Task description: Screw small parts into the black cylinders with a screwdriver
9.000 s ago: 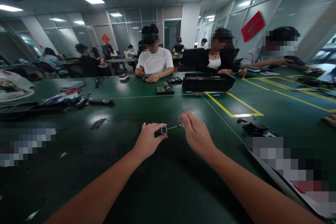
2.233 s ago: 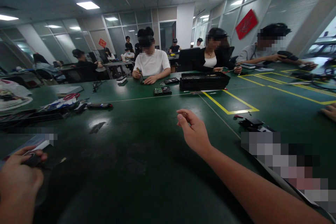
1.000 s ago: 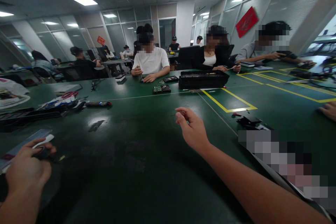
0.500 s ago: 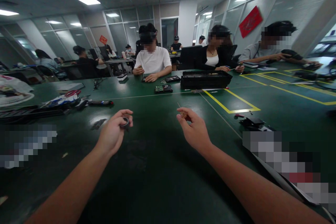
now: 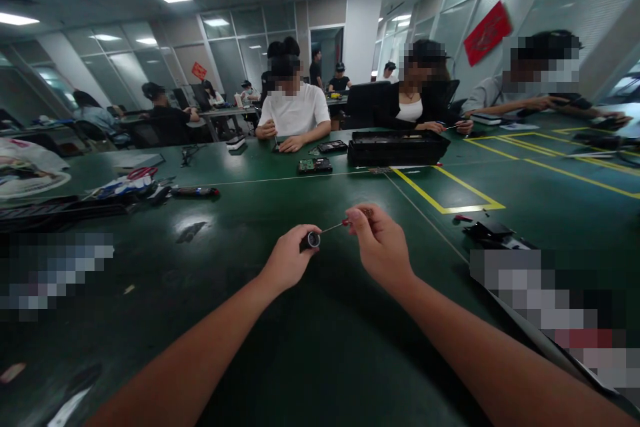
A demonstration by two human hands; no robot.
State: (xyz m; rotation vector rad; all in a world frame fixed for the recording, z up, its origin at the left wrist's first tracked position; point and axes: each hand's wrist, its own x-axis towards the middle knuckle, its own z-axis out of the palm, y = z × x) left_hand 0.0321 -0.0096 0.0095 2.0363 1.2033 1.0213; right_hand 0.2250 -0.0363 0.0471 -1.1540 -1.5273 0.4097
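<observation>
Over the green table (image 5: 320, 320), my left hand (image 5: 287, 259) is closed round a small dark cylinder (image 5: 313, 240) whose round, silvery-rimmed end faces me. My right hand (image 5: 384, 247) grips a small screwdriver (image 5: 345, 222) with a red collar and a thin metal shaft. Its shaft points left at the cylinder, the tip close to the rim; whether the two touch I cannot tell. Most of the screwdriver's handle is hidden in my fingers, though a brownish part shows at the top.
A long black case (image 5: 397, 150) and a circuit board (image 5: 315, 165) lie across the table, before a person in white (image 5: 295, 110). At left are a dark marker-like tool (image 5: 195, 192) and red-handled scissors (image 5: 143, 173). Yellow tape (image 5: 420, 192) marks the right side.
My left hand has moved right with the cylinder, up to the screwdriver tip. My right hand has shifted slightly right, and the screwdriver now points left instead of upward.
</observation>
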